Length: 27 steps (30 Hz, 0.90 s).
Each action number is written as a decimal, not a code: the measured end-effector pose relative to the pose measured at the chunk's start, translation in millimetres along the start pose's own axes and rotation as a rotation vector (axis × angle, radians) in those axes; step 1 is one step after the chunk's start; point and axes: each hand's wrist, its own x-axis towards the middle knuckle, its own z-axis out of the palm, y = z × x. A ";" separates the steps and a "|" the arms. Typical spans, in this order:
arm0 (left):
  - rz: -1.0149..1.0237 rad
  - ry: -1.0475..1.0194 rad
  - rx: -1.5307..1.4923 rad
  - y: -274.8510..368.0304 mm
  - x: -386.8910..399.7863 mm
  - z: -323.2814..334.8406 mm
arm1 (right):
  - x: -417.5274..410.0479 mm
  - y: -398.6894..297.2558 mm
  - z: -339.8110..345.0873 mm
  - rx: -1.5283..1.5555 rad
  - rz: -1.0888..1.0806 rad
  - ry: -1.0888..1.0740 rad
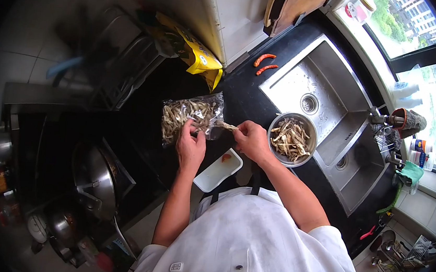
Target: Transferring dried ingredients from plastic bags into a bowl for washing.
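A clear plastic bag [217, 110] of dried brown strips [176, 118] lies on the black counter in front of me. My left hand [190, 149] holds the bag at its near edge, thumb and fingers against the plastic. At the bag's right side, my right hand [250, 137] pinches a few of the strips [225, 126] between thumb and fingers. Just right of that hand stands a round metal bowl [313, 134] with a heap of similar strips [290, 140] inside. Close to my body sits a white rectangular tray [214, 173], with a small orange-red piece [226, 158] in it.
Beyond the bowl is a stainless steel double sink [325, 81]. Two red peppers [265, 64] lie on the counter by the wall. A yellow bag [203, 62] leans at the corner. To the left are a wok [97, 185] and a dark dish rack [129, 72].
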 end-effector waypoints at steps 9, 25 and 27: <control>0.023 0.006 0.053 -5.6 2.1 7.4 | -40.1 27.1 -36.2 -0.121 -0.140 0.134; 0.064 -0.171 -0.298 55.1 -49.2 26.4 | -87.6 85.1 -134.4 -0.370 -0.145 0.606; 0.059 -0.230 -0.333 63.8 -57.3 38.1 | -87.5 89.2 -138.0 -0.398 -0.162 0.613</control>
